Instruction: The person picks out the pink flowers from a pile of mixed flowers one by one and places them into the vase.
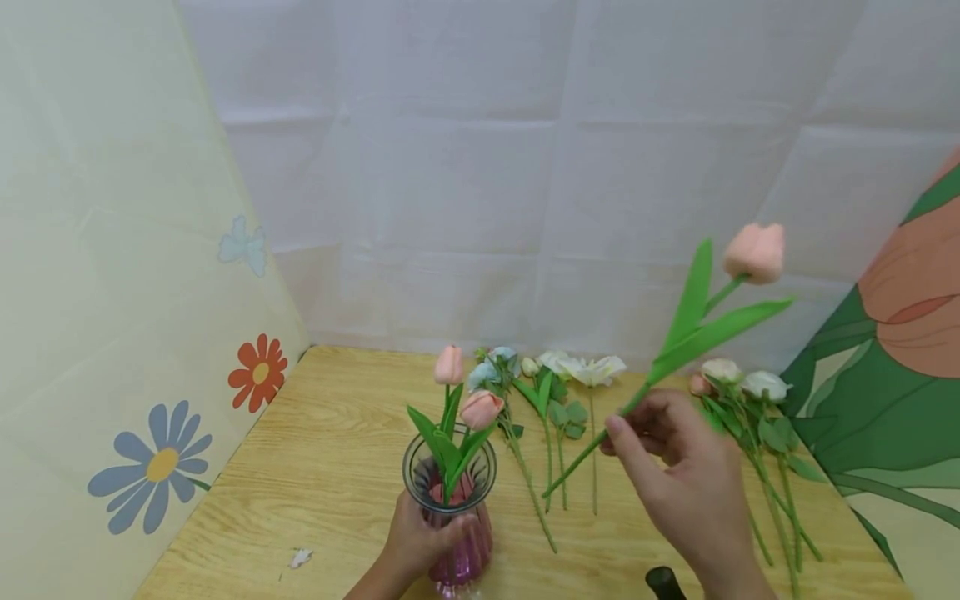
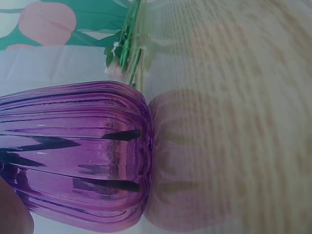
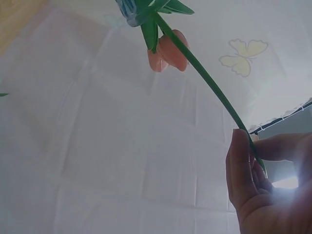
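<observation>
My left hand (image 1: 429,537) grips a ribbed purple glass vase (image 1: 471,554) just below its wide rim. In the left wrist view the vase (image 2: 83,156) stands on the table, with dark stem ends showing through the glass. Two pink tulips (image 1: 480,410) with green leaves rise out of its mouth. Between thumb and fingers, my right hand (image 1: 686,483) pinches the stem of another pink tulip (image 1: 754,252). Its bloom points up and to the right, while the bare stem end slants down toward the vase. The right wrist view shows this stem (image 3: 209,83) reaching toward the vase rim (image 3: 127,12).
Behind the vase lie several blue flowers (image 1: 495,367) and white flowers (image 1: 592,371) with long stems. White roses (image 1: 765,385) lie at the right of the wooden table (image 1: 337,442). A black handle end (image 1: 664,582) shows at the front, a white scrap (image 1: 300,558) at left.
</observation>
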### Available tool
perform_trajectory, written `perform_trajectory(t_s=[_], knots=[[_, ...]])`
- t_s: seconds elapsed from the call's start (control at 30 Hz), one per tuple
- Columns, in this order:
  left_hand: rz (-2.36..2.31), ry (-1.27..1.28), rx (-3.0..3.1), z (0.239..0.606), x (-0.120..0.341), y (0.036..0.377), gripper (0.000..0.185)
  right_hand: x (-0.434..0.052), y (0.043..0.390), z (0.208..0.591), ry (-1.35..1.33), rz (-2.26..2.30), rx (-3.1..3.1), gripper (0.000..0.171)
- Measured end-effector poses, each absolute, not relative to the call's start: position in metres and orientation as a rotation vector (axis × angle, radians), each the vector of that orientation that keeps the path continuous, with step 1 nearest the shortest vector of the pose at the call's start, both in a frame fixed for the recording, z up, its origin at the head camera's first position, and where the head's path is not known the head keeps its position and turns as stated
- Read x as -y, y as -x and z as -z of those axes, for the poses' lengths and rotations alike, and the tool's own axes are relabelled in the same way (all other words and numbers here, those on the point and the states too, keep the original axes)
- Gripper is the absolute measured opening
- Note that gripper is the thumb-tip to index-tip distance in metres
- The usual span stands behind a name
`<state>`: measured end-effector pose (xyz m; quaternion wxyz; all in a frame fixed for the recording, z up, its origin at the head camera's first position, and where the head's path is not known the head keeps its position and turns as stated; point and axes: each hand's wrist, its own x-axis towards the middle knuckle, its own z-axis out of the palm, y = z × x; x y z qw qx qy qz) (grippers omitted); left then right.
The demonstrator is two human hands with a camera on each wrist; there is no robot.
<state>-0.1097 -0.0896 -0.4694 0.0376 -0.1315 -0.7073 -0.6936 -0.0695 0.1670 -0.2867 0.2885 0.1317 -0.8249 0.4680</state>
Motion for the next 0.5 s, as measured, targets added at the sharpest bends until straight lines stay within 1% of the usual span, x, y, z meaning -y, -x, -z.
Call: perform_trajectory(t_s=[0.2,0.4,0.5], knots=[[2.165,0.409,2.127,0.469,0.089,0.109,0.071,-0.158,0.068,0.285,-0.382,-1.313,2.176,0.015],[2.044,0.556,2.095,0.476,0.091,0.112,0.071,-0.151,0.067,0.282,-0.433,-1.348,2.154,0.016],[2.037,0.570,2.091,0.477,0.091,0.113,0.070,-0.147,0.067,0.282,-0.454,-1.357,2.149,0.015]])
